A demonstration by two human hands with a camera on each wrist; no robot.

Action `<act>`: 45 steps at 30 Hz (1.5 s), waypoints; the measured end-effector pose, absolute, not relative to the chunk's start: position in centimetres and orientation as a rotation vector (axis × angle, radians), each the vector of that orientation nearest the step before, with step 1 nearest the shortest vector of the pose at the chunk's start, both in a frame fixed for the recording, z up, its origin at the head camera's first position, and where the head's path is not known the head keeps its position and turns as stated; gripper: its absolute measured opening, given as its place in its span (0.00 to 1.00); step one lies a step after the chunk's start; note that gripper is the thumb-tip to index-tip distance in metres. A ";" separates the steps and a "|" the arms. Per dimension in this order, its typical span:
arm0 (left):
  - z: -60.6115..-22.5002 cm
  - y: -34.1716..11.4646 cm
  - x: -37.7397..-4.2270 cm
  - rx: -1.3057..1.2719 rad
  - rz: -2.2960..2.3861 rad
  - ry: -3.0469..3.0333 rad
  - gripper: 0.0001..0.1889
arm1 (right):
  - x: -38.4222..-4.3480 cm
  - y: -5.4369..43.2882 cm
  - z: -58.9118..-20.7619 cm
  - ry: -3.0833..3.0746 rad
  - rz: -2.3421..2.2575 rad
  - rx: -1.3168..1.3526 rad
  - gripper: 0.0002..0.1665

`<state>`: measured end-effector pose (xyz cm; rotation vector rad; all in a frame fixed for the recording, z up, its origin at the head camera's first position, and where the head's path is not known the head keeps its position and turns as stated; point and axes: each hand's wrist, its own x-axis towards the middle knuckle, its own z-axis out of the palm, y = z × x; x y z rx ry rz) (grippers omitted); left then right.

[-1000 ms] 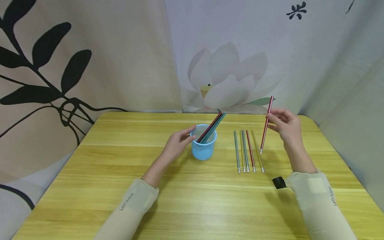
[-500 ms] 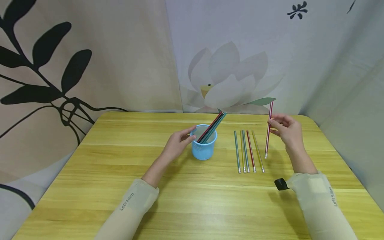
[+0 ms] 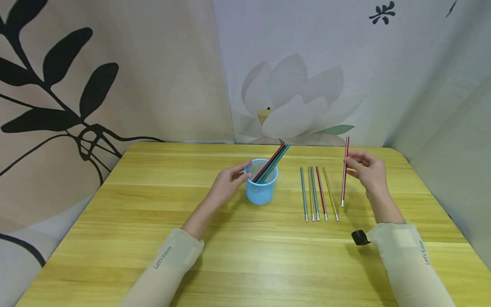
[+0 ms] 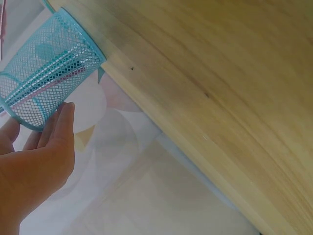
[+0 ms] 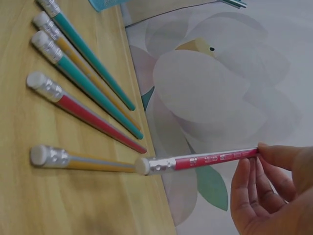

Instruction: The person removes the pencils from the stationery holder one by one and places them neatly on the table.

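My left hand (image 3: 225, 186) holds a light blue mesh pencil cup (image 3: 260, 194) by its rim, with the thumb in front and the fingers at the side. Red, dark and teal pencils (image 3: 273, 163) lean to the right inside the cup. My right hand (image 3: 369, 171) pinches a red pencil (image 3: 344, 183) near its middle, almost upright, with the white eraser end down. In the right wrist view, that red pencil (image 5: 210, 159) has a silver ferrule. Left of it, several pencils lie roughly side by side on the table: teal (image 3: 304, 194), yellow (image 3: 311, 194), red (image 3: 321, 194).
The wooden table (image 3: 245, 264) reaches back to a printed cloth (image 3: 161, 76) with a flower and dark leaves. A black object (image 3: 360, 237) sits at the right sleeve cuff. Both sleeves (image 3: 165, 268) are pale.
My right hand has lowered the red pencil and shifted slightly right, and the pencil stands more upright. My left hand and the cup stay in place.
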<state>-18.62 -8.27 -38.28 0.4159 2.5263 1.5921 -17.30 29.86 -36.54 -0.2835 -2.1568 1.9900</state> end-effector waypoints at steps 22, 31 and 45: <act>-38.4 -8.2 -18.8 0.422 1.588 2.529 0.24 | -17.8 30.9 -38.8 -2.376 1.871 -0.367 0.10; -38.4 -8.3 -18.7 0.409 1.585 2.537 0.24 | -18.2 31.3 -39.9 -2.461 1.886 -0.338 0.19; -38.3 -8.3 -18.7 0.406 1.579 2.532 0.24 | -18.9 31.1 -41.1 -2.607 1.855 -0.408 0.24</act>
